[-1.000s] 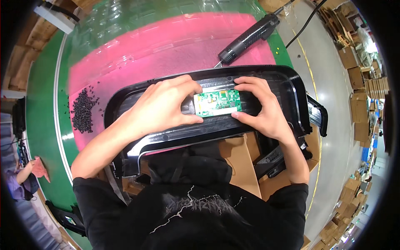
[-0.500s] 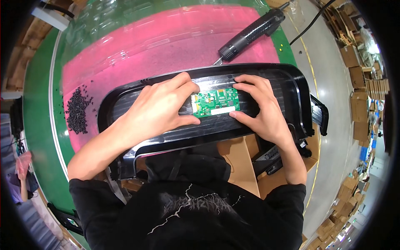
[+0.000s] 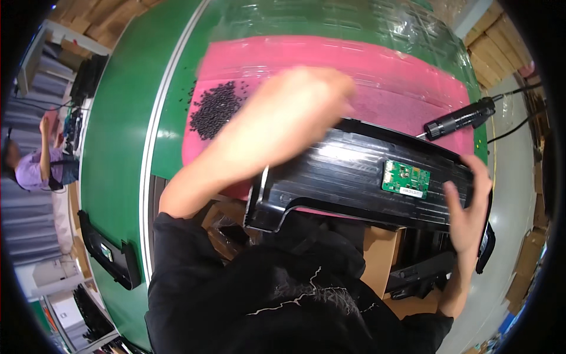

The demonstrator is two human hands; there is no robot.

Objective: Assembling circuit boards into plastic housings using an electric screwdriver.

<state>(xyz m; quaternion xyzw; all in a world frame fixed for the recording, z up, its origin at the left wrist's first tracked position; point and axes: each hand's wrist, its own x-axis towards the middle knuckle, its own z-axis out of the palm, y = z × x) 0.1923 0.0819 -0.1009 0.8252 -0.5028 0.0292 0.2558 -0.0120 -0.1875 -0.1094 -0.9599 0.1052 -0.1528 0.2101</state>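
A long black plastic housing lies across the pink mat, its hollow inside facing up. Inside it, toward the right, sits a green circuit board with a white label along its near edge; neither hand touches the board. My left hand, smeared by motion, is above the housing's far left part, and its fingers cannot be made out. At the housing's right end is my right hand, thumb and fingers spread apart, the fingers by the rim. A black electric screwdriver lies beyond the housing at the right.
A pile of small black screws lies on the pink mat left of the housing. Below the table edge, a cardboard box holds black parts. Another black housing rests at the green table's left edge. A person is far left.
My left hand has let go of the circuit board and swept up and away. My right hand has moved off the board to the housing's right end. The whole view has turned leftward.
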